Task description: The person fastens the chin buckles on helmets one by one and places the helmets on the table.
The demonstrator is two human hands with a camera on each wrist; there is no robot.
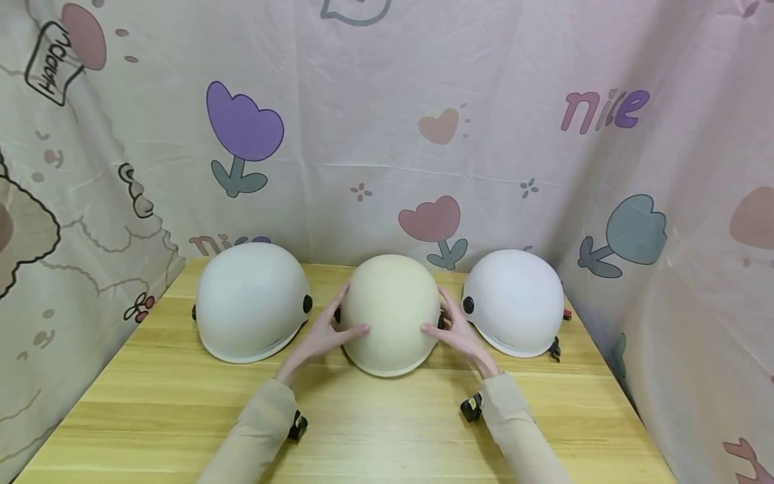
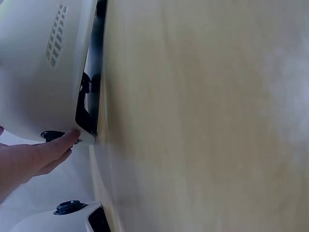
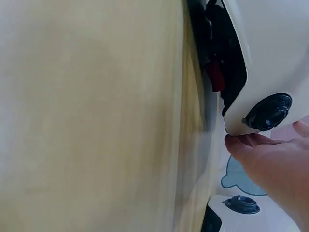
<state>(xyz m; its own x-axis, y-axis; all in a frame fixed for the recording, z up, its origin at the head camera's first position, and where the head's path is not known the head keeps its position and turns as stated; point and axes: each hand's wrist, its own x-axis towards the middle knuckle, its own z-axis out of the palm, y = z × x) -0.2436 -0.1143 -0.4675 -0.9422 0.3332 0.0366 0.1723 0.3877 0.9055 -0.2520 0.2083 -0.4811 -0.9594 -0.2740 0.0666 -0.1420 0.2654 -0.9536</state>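
Note:
A cream helmet (image 1: pixel 390 312) sits in the middle of the wooden table, between my two hands. My left hand (image 1: pixel 326 331) holds its left side, thumb on the front of the shell and fingers around the side. On the opposite side my right hand (image 1: pixel 458 331) grips it the same way, thumb forward. In the left wrist view the helmet (image 2: pixel 38 92) shows a patch of vent slots, and fingertips lie at its lower rim by a black round fitting. A dark lining and a red strap piece (image 3: pixel 215 76) show under the helmet's edge in the right wrist view.
A white helmet (image 1: pixel 250 302) stands to the left on the table (image 1: pixel 387 430), and another white helmet (image 1: pixel 514 302) stands to the right, near the right hand. A printed curtain (image 1: pixel 363 134) hangs behind the table and along both sides.

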